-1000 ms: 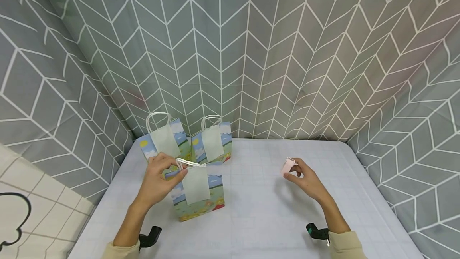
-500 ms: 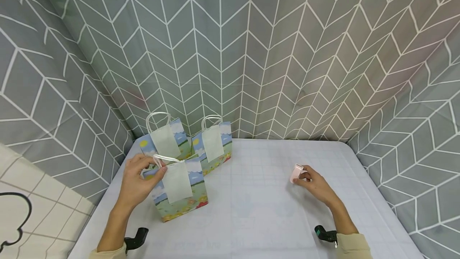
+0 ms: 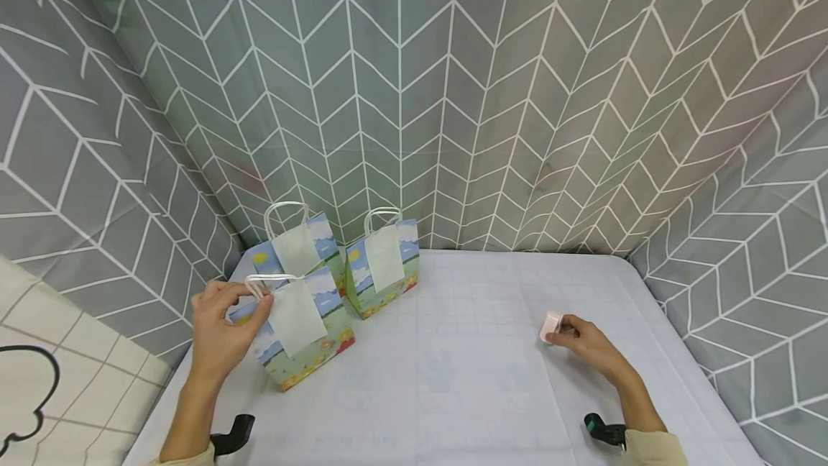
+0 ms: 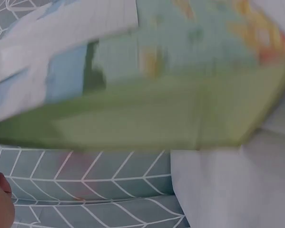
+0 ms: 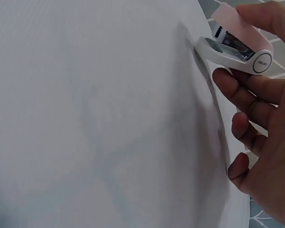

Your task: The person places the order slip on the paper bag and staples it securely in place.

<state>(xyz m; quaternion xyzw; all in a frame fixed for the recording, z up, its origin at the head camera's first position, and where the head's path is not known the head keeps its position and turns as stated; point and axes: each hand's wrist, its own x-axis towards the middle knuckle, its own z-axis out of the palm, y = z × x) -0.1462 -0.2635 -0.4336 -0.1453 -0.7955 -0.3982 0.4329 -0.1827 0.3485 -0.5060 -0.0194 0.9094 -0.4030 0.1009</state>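
Observation:
My left hand [image 3: 216, 329] pinches the white handles [image 3: 277, 277] of a paper gift bag [image 3: 333, 326] printed with sky, meadow and flowers. A white paper panel [image 3: 296, 322] covers part of the bag's front. Tilted, the bag fills the upper left wrist view, its plain green bottom [image 4: 142, 121] showing. Over the right part of the table, my right hand [image 3: 591, 344] holds a small pink and white stapler [image 5: 242, 40] between thumb and fingers. The stapler's lever is raised from its base in the right wrist view, and the other fingers curl loosely below.
Two matching gift bags stand behind the held one, one at back left [image 3: 297, 250] and one to its right [image 3: 384, 261]. A white cloth covers the table [image 3: 453, 365]. Grey patterned curtains [image 3: 427, 92] enclose its back and sides.
My left hand has carried the gift bag leftward, and it now overlaps the back left bag in view. My right hand has moved right and slightly nearer with the stapler.

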